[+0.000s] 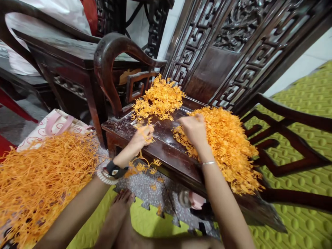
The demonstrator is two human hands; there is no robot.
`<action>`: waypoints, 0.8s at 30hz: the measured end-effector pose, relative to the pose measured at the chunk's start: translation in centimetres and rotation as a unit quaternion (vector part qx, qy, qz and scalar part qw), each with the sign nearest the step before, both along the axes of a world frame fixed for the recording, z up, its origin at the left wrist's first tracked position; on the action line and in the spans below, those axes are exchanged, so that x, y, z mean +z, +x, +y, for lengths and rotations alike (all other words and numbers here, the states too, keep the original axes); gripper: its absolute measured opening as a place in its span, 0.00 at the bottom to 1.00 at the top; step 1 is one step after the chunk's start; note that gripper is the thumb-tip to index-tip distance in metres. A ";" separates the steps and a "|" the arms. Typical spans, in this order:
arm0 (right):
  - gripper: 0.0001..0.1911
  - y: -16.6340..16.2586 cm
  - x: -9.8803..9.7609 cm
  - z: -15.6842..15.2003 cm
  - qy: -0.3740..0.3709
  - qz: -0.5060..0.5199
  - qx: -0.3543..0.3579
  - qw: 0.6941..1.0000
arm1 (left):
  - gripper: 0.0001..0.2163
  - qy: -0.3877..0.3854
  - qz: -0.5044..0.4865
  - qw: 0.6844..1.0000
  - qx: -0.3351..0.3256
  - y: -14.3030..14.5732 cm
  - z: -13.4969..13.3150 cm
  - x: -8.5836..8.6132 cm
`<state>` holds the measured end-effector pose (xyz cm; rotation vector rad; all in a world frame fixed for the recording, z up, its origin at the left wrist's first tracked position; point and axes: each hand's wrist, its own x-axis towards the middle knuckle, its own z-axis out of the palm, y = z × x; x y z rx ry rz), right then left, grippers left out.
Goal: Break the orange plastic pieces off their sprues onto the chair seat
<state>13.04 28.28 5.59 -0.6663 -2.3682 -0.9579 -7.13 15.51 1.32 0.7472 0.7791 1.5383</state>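
Note:
My left hand [145, 135] is closed around an orange plastic sprig [142, 158], whose thin branches with curled, flower-like ends hang below the fist over the seat's front edge. Curled over the left edge of a large heap of orange flower-like pieces [225, 145], my right hand [193, 127] has its fingers closed, and what they hold, if anything, is hidden. A smaller heap of the same pieces [164, 97] lies further back on the dark wooden chair seat [166, 138], beyond my left hand.
A big mass of thin orange stems [52, 176] stands at the left, before a white bag with pink handles [58, 124]. The chair's carved back [207, 72] and curved arm [114, 52] enclose the seat. Loose orange bits [153, 187] lie on the floor near green mats [145, 218].

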 end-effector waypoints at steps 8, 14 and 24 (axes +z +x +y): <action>0.15 2.5 0.9 0.6 -0.021 0.134 -0.150 0.979 | 0.16 0.018 0.061 0.997 0.032 -0.1 0.0 -0.5; 0.06 -0.5 -0.6 -0.8 -0.179 -0.043 -0.216 0.959 | 0.13 0.013 0.070 0.996 0.051 -0.3 -0.2 -0.7; 0.30 -0.9 -0.6 -2.2 -0.252 0.137 -0.082 0.954 | 0.16 0.073 0.177 0.977 0.094 0.0 -1.0 -1.2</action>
